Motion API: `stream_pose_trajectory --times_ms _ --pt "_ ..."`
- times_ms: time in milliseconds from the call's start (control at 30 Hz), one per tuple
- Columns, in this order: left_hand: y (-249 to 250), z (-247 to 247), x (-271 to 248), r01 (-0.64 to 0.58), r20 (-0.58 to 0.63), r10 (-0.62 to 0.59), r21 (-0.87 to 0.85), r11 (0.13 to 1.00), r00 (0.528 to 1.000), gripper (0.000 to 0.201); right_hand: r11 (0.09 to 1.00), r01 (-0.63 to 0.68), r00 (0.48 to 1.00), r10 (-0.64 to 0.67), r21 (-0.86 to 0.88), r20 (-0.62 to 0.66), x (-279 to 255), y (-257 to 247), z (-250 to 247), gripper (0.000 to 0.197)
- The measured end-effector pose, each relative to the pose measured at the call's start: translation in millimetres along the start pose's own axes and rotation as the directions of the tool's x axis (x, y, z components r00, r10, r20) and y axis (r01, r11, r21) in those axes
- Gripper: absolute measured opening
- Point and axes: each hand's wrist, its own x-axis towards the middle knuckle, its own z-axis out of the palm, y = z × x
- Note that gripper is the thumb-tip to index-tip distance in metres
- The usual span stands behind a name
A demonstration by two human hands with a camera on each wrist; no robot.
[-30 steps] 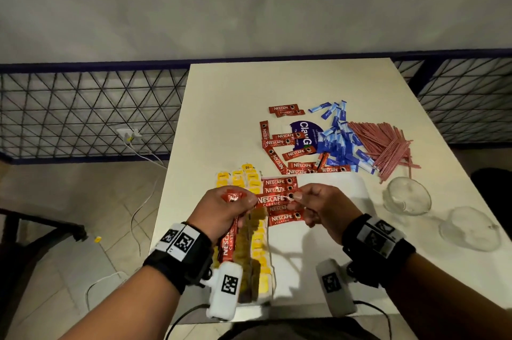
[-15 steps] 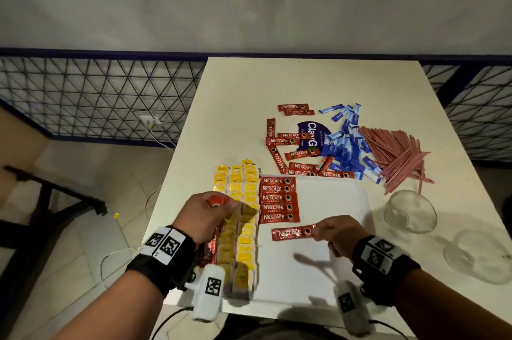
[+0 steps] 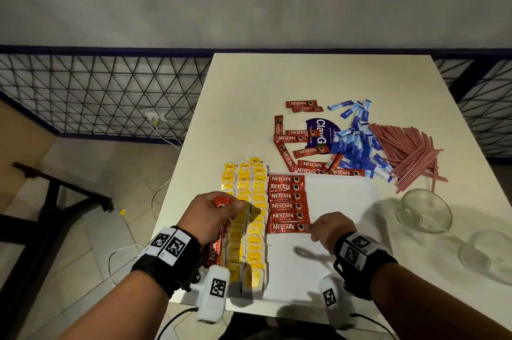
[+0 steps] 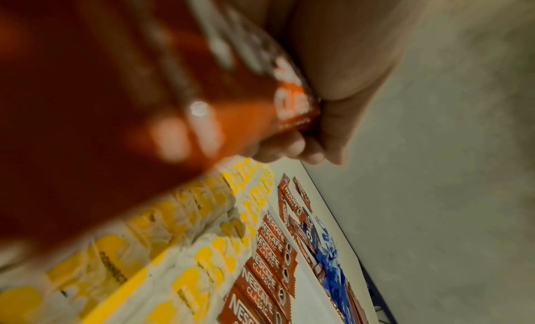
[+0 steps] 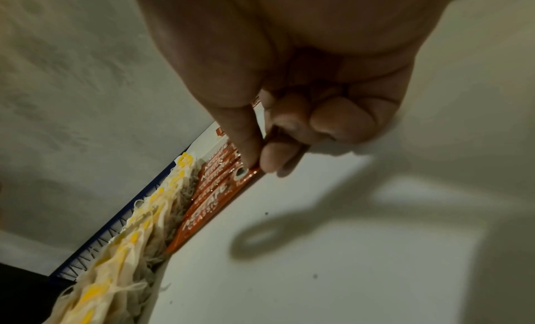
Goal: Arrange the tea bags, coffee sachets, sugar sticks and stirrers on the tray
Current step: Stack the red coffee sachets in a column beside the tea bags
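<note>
Right hand (image 3: 329, 227) low, apparently pinching sachet (image 3: 288, 228).

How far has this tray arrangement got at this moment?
Done: tea bags fill the tray's left side. In hand: the right hand pinches the sixth coffee sachet in its column, while the left hand holds spare sachets. Left: loose sachets, sugar sticks and stirrers on the table.
</note>
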Motion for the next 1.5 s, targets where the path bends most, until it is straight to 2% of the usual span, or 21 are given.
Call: stream_pose_trajectory --times_ms 133,367,433,533,567,833,1033,1100,1167,1200,1267,1333,1400,1433,1500 --pt "-2.1 -2.7 1.1 0.011 0.001 -0.011 -0.01 1.0 1.0 0.009 0.991 -0.016 1.0 0.018 -0.134 0.011 2.6 -6.6 0.7 0.033" --pt "-6.2 -5.5 1.6 0.02 0.008 -0.02 -0.009 1.0 1.0 0.012 0.975 -0.024 1.0 0.023 -0.219 -0.008 8.0 -8.1 4.8 0.032" --pt "-6.4 -5.5 1.2 0.021 0.006 -0.021 -0.016 1.0 1.0 0.011 0.983 -0.004 0.998 -0.007 -0.182 -0.056 9.9 -2.7 7.8 0.033" --pt "-6.3 -5.1 0.2 0.019 0.004 -0.019 -0.016 1.0 1.0 0.01 0.996 0.055 0.985 -0.042 0.074 -0.165 7.4 7.8 14.0 0.03" --pt "-6.4 -4.9 -0.3 0.02 0.004 -0.02 -0.02 1.0 1.0 0.009 0.991 0.074 0.982 -0.054 0.109 -0.181 6.0 9.4 15.2 0.03" --pt "-4.4 0.0 -3.2 0.002 0.015 -0.001 -0.017 1.0 1.0 0.01 0.989 0.11 0.979 -0.091 0.1 -0.182 7.4 9.2 15.9 0.021" --pt "-7.9 2.8 1.4 0.023 0.032 -0.021 -0.065 0.998 0.999 0.013 0.992 0.121 0.978 -0.112 0.043 -0.174 -1.5 9.0 7.1 0.029" --pt "-4.0 6.7 1.5 0.068 0.028 -0.064 -0.177 0.982 0.998 0.015 0.982 0.19 0.957 -0.181 0.019 -0.228 -11.9 2.3 -0.6 0.033" --pt "5.9 15.2 3.6 0.138 0.025 -0.14 -0.403 0.905 0.99 0.019 0.935 0.35 0.913 -0.326 0.059 -0.246 -31.1 -14.7 -8.4 0.03" --pt "12.3 21.5 6.7 0.159 0.03 -0.168 -0.521 0.838 0.985 0.022 0.894 0.432 0.891 -0.403 0.12 -0.208 -41.5 -24.5 -10.6 0.026" --pt "26.7 35.0 13.7 0.131 0.003 -0.181 -0.7 0.702 0.984 0.025 0.804 0.526 0.84 -0.541 0.276 -0.026 -62.1 -45.3 -10.5 0.02" --pt "42.1 48.3 17.1 0.072 -0.039 -0.163 -0.777 0.625 0.986 0.025 0.767 0.531 0.783 -0.607 0.359 0.139 -70.1 -57.3 -7.7 0.033" --pt "53.3 57.8 16.2 0.036 -0.056 -0.13 -0.788 0.615 0.99 0.025 0.751 0.57 0.744 -0.644 0.333 0.18 -70.3 -62.8 -7.7 0.062" --pt "56.5 61.8 15.1 0.023 -0.059 -0.111 -0.782 0.623 0.992 0.024 0.736 0.595 0.726 -0.664 0.324 0.176 -69.6 -62.7 -9.4 0.066" --pt "59.8 69.0 12.6 0.0 -0.061 -0.075 -0.777 0.63 0.995 0.018 0.699 0.625 0.696 -0.701 0.348 0.158 -66.0 -57.6 -13.9 0.044"
